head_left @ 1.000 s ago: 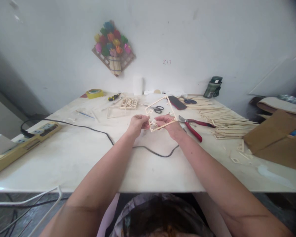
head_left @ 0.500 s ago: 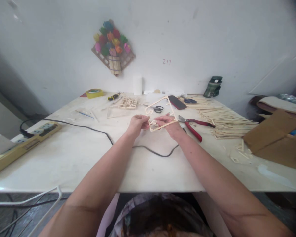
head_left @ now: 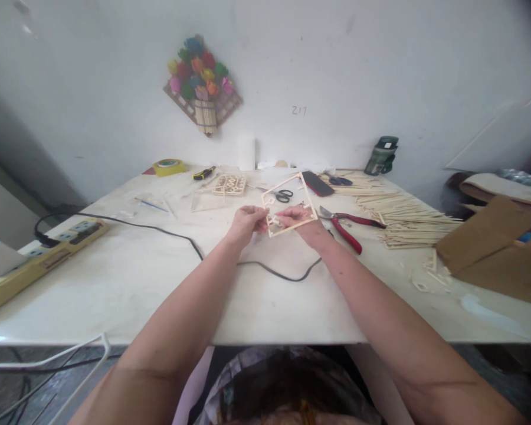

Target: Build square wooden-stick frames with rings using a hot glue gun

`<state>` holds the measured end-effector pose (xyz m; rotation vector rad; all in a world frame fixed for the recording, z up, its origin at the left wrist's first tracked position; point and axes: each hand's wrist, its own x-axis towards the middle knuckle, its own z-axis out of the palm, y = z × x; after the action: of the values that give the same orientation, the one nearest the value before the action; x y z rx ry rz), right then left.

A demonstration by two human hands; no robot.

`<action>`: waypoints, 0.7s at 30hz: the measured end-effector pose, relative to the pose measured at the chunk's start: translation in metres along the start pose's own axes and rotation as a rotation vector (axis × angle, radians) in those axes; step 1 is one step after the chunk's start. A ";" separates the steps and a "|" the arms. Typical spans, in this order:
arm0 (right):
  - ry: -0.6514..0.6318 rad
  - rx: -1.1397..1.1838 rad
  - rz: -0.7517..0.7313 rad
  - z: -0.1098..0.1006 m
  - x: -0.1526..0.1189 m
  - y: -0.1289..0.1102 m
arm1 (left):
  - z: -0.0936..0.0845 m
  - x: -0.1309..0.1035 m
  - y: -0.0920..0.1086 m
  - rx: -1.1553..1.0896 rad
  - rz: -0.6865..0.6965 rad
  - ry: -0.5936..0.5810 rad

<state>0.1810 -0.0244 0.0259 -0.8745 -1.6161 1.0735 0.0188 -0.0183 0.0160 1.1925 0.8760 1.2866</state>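
Both arms reach forward over the pale table, elbows spread wide and forearms slanting inward, so that the two hands come together near the middle. The left forearm runs up to a left hand with its back turned mostly toward the person, the thumb and fingers pinched on the left edge of a thin wooden frame. That frame stands tilted above the tabletop between the hands, one corner pointing up and away. The right forearm comes in from the other side, and the right hand lies behind the frame's lower bar, which crosses in front of it. Its thumb and forefinger are drawn narrow, pointing left toward the other hand, with a small pale piece at their tips; from here I can't tell whether they grip it. Scissors show through the frame's opening, red-handled cutters lie just beside the right wrist, and a black cable curves below the hands.
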 end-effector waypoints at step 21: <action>-0.092 -0.012 -0.138 -0.006 -0.003 -0.001 | -0.001 0.002 -0.003 -0.093 -0.062 -0.035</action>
<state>0.1873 -0.0261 0.0266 -0.7198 -1.7345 1.0204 0.0188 -0.0160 0.0127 1.1035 0.8129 1.2393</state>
